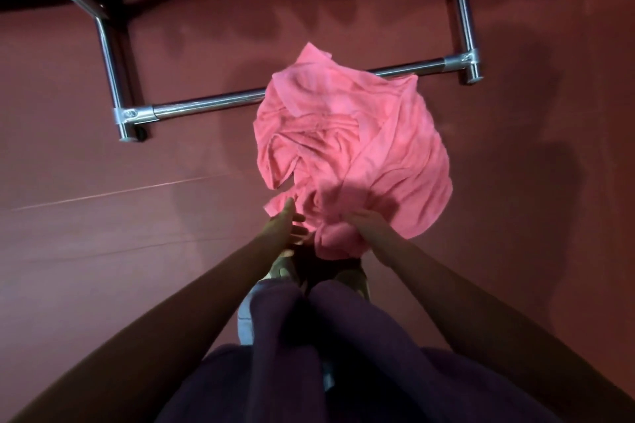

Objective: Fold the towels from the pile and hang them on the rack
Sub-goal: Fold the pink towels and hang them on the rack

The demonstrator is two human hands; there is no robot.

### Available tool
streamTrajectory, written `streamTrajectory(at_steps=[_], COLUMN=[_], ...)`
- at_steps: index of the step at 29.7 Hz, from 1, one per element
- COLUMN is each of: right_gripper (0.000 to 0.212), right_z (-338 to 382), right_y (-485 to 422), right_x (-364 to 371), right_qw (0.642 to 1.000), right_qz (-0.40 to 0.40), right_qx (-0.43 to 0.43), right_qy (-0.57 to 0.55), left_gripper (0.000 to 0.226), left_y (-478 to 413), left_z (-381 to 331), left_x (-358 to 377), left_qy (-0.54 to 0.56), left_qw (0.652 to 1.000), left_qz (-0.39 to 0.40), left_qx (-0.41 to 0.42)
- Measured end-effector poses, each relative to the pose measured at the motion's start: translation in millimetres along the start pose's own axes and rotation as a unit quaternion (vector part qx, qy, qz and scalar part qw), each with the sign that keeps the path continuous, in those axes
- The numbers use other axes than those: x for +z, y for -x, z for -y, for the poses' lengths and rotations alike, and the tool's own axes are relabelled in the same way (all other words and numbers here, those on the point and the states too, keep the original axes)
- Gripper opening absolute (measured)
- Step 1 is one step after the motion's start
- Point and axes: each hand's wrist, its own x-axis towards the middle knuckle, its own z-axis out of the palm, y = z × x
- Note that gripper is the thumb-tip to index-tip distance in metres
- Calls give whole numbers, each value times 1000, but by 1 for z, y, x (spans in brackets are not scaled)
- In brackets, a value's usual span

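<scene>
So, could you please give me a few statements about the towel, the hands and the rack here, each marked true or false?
1. The towel is pink. True.
2. The towel is neatly folded. False: it is crumpled and bunched.
3. The right hand grips the towel near its lower end. True.
4. The rack is wooden. False: it is shiny metal tubing.
5. The left hand is clenched in a fist. False: its fingers are straight, at the towel's edge.
</scene>
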Motion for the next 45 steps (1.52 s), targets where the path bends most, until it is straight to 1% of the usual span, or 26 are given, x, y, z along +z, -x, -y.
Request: streamTrajectory(at_steps=[2, 5, 7, 9, 11, 13, 15, 16, 17, 20, 22, 23, 26, 27, 29, 30, 31, 34, 36, 39, 40, 41, 42, 43, 44, 45], right_gripper=[30, 21, 29, 37, 41, 42, 36, 30, 24, 20, 25, 27, 39, 40, 34, 29, 25, 18, 16, 18, 20, 21, 20, 20, 19, 19], right_z=[9, 43, 69, 97, 120, 142, 154, 162, 160, 164, 159, 156, 147, 146, 141, 140, 135, 129, 125, 124, 122, 124, 123, 120, 120, 121], right_y=[10, 41, 68, 103, 132, 172, 204, 237, 244, 300, 317, 333, 380, 383, 404, 404, 420, 438, 453, 472, 482, 485, 492, 504, 514, 516], right_x=[-4, -10, -16, -25, -32, -37, -41, -45, -47, -53, -56, -58, -59, -59, -57, -56, -57, -59, -62, -71, -75, -79, -82, -86, -89, -91], right_qw=[999, 987, 978, 966, 947, 934, 923, 918, 914, 908, 911, 908, 892, 890, 879, 877, 872, 857, 846, 827, 815, 803, 792, 776, 765, 756], right_qz=[-3, 28, 70, 121, 165, 185, 190, 191, 192, 212, 209, 204, 201, 198, 191, 188, 172, 125, 91, 43, 25, 10, -2, -14, -24, -33], right_qx=[-32, -47, -55, -77, -99, -137, -163, -188, -198, -258, -285, -309, -377, -384, -416, -422, -442, -491, -521, -561, -578, -594, -606, -622, -632, -641], right_qy=[-13, -150, -186, -216, -257, -272, -291, -294, -298, -252, -213, -195, -152, -145, -134, -132, -124, -89, -63, -17, 11, 46, 78, 102, 119, 126], left_gripper=[55, 51, 47, 36, 34, 31, 22, 21, 22, 22, 25, 26, 28, 28, 25, 24, 23, 23, 23, 17, 17, 22, 32, 39, 41, 38], left_y=[9, 27, 42, 70, 94, 128, 166, 205, 213, 272, 285, 299, 338, 342, 368, 372, 392, 416, 431, 445, 450, 450, 452, 459, 466, 469], left_z=[-5, -23, -33, -46, -62, -77, -87, -95, -93, -90, -89, -86, -76, -77, -73, -71, -66, -60, -54, -46, -42, -42, -40, -37, -35, -35], left_x=[-3, -3, -2, 2, 10, 9, 9, 11, 10, 4, 3, 2, -2, -4, -6, -7, -7, -9, -12, -21, -23, -27, -28, -27, -26, -26], left_qy=[-7, -30, -24, 2, 3, 20, 41, 24, 8, 14, 14, 9, -23, -31, -53, -53, -65, -93, -121, -189, -224, -263, -304, -337, -353, -348], left_qw=[1000, 995, 989, 982, 973, 962, 936, 916, 903, 854, 846, 835, 810, 810, 794, 793, 783, 774, 773, 759, 746, 732, 710, 680, 653, 635], left_qz=[-16, -18, 4, 23, 25, 29, 28, 25, 33, 44, 51, 52, 53, 54, 59, 72, 74, 69, 63, 46, 24, -4, -37, -72, -95, -103], left_qx=[24, 99, 144, 190, 231, 272, 349, 401, 428, 519, 531, 548, 583, 583, 602, 602, 614, 623, 619, 621, 627, 628, 634, 647, 663, 681])
